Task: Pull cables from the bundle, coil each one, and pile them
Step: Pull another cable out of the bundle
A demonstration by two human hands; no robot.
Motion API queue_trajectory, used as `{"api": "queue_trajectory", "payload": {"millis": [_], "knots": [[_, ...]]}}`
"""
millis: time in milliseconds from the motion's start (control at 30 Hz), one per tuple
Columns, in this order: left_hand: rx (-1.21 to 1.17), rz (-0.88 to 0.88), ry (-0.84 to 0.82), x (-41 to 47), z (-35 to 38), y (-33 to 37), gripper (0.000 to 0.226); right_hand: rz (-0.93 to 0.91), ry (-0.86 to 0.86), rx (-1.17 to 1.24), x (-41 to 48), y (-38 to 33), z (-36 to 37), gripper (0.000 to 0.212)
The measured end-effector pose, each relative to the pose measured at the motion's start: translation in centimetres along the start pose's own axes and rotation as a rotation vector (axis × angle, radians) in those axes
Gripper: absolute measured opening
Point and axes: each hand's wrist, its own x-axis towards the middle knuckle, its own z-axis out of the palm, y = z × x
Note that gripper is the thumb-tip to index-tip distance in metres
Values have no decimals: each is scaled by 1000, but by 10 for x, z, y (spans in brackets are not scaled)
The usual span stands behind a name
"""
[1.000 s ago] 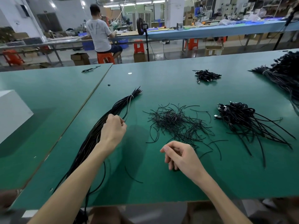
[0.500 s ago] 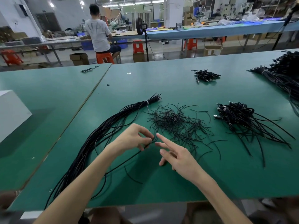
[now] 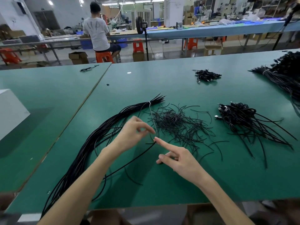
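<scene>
Left hand point(image 3: 134, 133) hovers above the green table point(image 3: 162, 82) with its fingers loosely curled and the thumb tip close to the forefinger; whether it actually pinches anything I cannot tell. Right hand point(image 3: 180, 159) has its forefinger stretched straight out, the tip touching the end of a single black cable point(image 3: 134, 157), with the other fingers bent under and holding nothing. That cable runs from the fingertip back towards the person, under the left forearm, and lies just beside the bundle of long black cables point(image 3: 100, 137). This bundle sweeps from the near left edge of the table up to a white tie point(image 3: 149, 103) near its far end. Just right of the hands lies a loose heap of short black strands point(image 3: 177, 124). Further right sits a pile of coiled cables point(image 3: 240, 116) with plugs showing and tails fanned out. A smaller pile point(image 3: 207, 75) lies further back, and a second bundle point(image 3: 282, 77) is at the far right. A white box point(image 3: 9, 109) stands at the left edge
</scene>
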Motion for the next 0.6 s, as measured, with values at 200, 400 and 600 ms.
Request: {"api": "queue_trajectory", "payload": {"millis": [200,400,600], "knots": [[650,-131,23,44,4,-36,58,10,-9,58,-1,-1,-1,49],[675,-272,-137,67,15,-64,56,26,44,202,-4,-9,-2,38],[720,-346,-74,81,14,-72,55,34,50,258,-4,-13,-3,34]]}}
